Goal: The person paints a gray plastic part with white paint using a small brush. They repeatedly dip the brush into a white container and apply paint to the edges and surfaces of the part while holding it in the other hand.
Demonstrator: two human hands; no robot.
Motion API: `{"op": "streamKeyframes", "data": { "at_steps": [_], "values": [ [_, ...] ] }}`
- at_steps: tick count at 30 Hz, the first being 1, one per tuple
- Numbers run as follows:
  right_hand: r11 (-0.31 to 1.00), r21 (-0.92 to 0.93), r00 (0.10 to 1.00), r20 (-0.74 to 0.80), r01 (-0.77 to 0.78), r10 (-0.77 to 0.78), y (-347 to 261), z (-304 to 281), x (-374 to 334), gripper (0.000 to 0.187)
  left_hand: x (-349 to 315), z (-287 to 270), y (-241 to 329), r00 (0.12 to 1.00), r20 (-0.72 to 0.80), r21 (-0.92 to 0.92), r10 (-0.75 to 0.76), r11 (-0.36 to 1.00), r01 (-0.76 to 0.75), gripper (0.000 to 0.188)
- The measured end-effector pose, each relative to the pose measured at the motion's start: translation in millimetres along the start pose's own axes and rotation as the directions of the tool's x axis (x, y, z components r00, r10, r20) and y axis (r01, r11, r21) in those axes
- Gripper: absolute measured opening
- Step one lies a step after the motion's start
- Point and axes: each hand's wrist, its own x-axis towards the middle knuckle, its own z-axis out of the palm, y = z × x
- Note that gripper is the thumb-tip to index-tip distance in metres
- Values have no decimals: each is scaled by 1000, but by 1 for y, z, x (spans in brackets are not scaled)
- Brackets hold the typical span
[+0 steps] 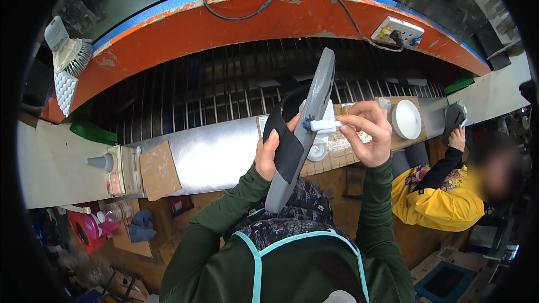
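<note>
A grey slide sandal (306, 145) with a wide black strap stands tilted on its edge in front of me. My left hand (267, 156) grips it at the strap, fingers reaching inside and thumb outside. Between the thumb and fingers of my right hand (368, 134) is a small brush (324, 126) with a white handle. Its dark bristles touch the side of the grey sole, about midway along. Behind the sandal, partly hidden, a small white round dish (318, 150) sits on a board.
A white bowl (406, 119) rests on the wooden board (347, 157) to the right. Beyond lie metal rods (224, 92) under an orange panel (185, 43). Brown cardboard (159, 170) lies left on the metal ledge (210, 150). At right, a co-worker in yellow holds another sandal (453, 119).
</note>
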Motion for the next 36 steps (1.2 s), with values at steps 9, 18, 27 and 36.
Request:
{"op": "streamKeyframes", "data": {
  "at_steps": [9, 18, 27, 36],
  "values": [
    [996, -76, 999, 39, 41, -38, -3, 2, -2, 21, 7, -2, 2, 999, -3, 7, 45, 999, -45, 69],
    [986, -133, 992, 93, 102, -90, -10, 1, -4, 20, 6, 2, 3, 997, -47, -70, 59, 996, -62, 63],
    [975, 44, 909, -355, -217, 218, -2, 25, 5, 16, 3, -3, -1, 991, 97, -618, -92, 775, 133, 70],
    [989, 28, 964, -222, -143, 146, -12, 21, -1, 15, -4, -22, 1, 938, 115, -772, -326, 565, 291, 72]
  ]
}}
